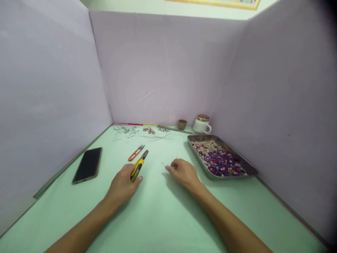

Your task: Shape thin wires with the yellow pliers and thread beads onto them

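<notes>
In the head view, the right grip [185, 173], nearer the metal tray [249, 168], pinched a thin wire [163, 164] left of it, slanting away leftward. Farther left of the tray, the left grip [121, 187] wrapped the pliers [138, 167], nose angled away and rightward. Fingers hid the wire's near end.

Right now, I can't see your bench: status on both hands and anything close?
Left hand holding yellow-and-black pliers. Right hand pinching thin wire. Orange snips beside pliers; bead tray right of right hand.
</notes>
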`<state>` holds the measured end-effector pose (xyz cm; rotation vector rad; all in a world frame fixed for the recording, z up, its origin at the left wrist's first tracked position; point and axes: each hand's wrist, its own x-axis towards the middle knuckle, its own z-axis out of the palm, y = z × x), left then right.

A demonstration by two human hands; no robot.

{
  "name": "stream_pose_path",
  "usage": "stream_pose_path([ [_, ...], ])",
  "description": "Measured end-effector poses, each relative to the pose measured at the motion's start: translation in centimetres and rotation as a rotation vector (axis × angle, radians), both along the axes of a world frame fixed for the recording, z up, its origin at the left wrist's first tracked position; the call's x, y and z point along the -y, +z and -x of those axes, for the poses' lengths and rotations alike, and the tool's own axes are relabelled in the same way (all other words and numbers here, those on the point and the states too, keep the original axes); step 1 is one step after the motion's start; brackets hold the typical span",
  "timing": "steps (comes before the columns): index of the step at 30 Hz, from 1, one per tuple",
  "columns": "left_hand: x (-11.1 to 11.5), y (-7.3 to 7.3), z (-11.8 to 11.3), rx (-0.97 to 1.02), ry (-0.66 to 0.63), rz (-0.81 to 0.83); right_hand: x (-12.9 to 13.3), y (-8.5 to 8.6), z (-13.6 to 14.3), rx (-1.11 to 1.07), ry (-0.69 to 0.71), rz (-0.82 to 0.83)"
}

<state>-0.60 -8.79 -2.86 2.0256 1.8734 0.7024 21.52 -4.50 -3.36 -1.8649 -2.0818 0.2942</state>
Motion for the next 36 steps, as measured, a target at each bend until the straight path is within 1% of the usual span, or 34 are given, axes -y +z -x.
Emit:
stream_pose_path([
  [5,0.6,0.0,-0.2,0.124,-0.044,-0.035,0.7,-0.9,2.3,0.125,0.057,0.053],
  [8,0.9,0.2,-0.4,0.225,-0.062,-0.026,1.0,-1.1,2.6,0.200,0.092,0.068],
  [10,1.0,0.5,-0.4,0.325,-0.068,0.034,1.2,-1.0,2.3,0.176,0.098,0.059],
  [12,1.1,0.9,-0.4,0.504,-0.077,0.167,1.3,-0.9,1.8,0.035,0.088,0.051],
  [13,1.1,1.2,-0.4,0.628,-0.087,0.251,1.4,-0.7,1.6,-0.086,0.081,0.063],
  [15,1.1,1.6,-0.2,0.902,-0.113,0.414,1.4,-0.3,1.1,-0.407,0.086,0.134],
  [17,1.1,1.9,0.1,1.124,-0.153,0.527,1.5,0.2,0.9,-0.732,0.107,0.234],
  [19,1.1,1.9,0.3,1.236,-0.205,0.602,1.5,0.7,0.8,-0.933,0.122,0.302],
  [20,1.1,1.9,0.4,1.266,-0.229,0.632,1.6,0.8,0.9,-0.972,0.125,0.313],
  [21,1.1,1.9,0.4,1.285,-0.248,0.655,1.6,0.8,0.9,-0.978,0.124,0.311],
  [23,1.1,1.7,0.4,1.299,-0.275,0.690,1.5,0.6,0.8,-0.917,0.138,0.261],
  [25,1.2,1.7,0.2,1.292,-0.290,0.715,1.4,0.2,0.6,-0.789,0.181,0.127],
  [28,1.4,1.7,0.0,1.263,-0.311,0.744,1.5,-0.2,0.3,-0.556,0.256,-0.139],
  [30,1.5,1.8,-0.1,1.243,-0.319,0.747,1.6,-0.2,0.2,-0.443,0.291,-0.249],
  [36,1.3,1.6,-0.1,1.168,-0.323,0.729,2.1,-0.1,0.5,-0.298,0.337,-0.334],
])
